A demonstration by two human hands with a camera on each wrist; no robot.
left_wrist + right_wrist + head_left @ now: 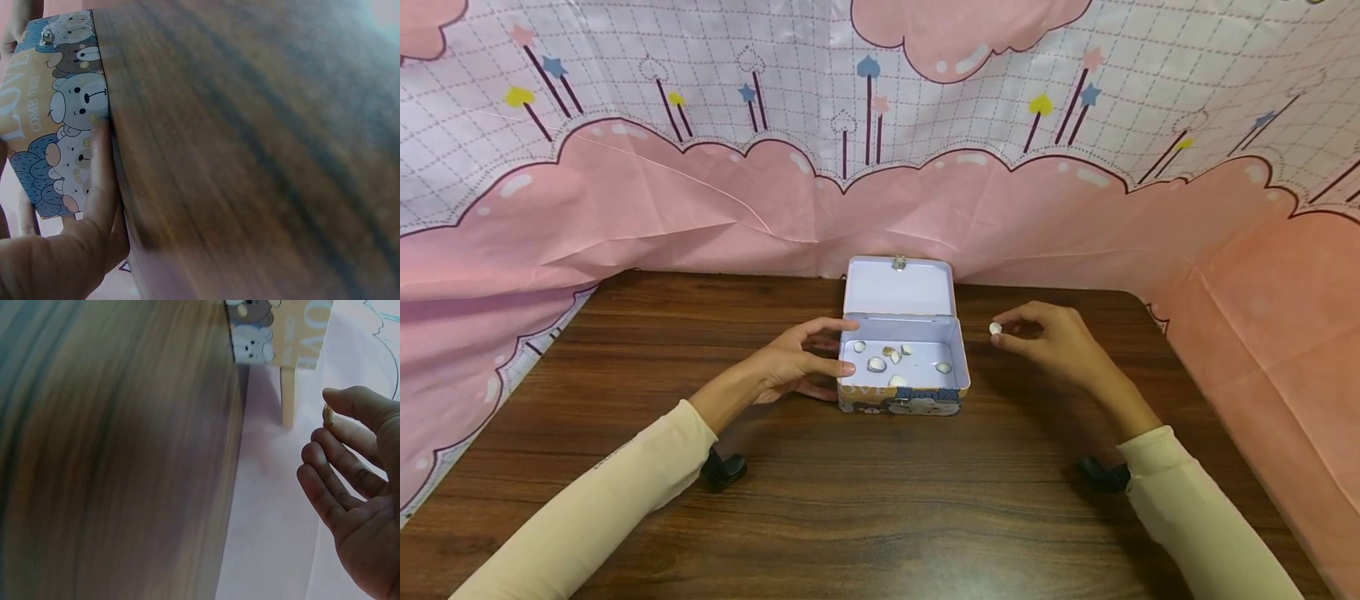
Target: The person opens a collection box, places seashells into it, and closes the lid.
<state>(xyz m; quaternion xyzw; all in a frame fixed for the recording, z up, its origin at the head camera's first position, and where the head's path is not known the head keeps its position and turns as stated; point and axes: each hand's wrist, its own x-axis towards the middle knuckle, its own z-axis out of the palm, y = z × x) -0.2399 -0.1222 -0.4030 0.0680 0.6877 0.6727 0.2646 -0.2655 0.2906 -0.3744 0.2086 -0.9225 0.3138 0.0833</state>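
Observation:
An open tin box (904,405) with a hinged lid (899,287) stands on the table, its front printed with cartoon bears and lettering. Several small seashells (877,364) lie scattered on its pale floor. My left hand (790,358) holds the box's left end, with fingertips over the rim; in the left wrist view a finger (103,175) lies along the bear-printed front. To the right of the box, my right hand (1052,342) pinches a small white seashell (996,328) between thumb and forefinger, above the table. Its other fingers show loosely bent in the right wrist view.
The dark wood-grain table (880,508) spreads around the box. Pink and white patterned cloth (737,217) hangs behind it and along the sides. Black straps or mounts (724,469) sit under both wrists.

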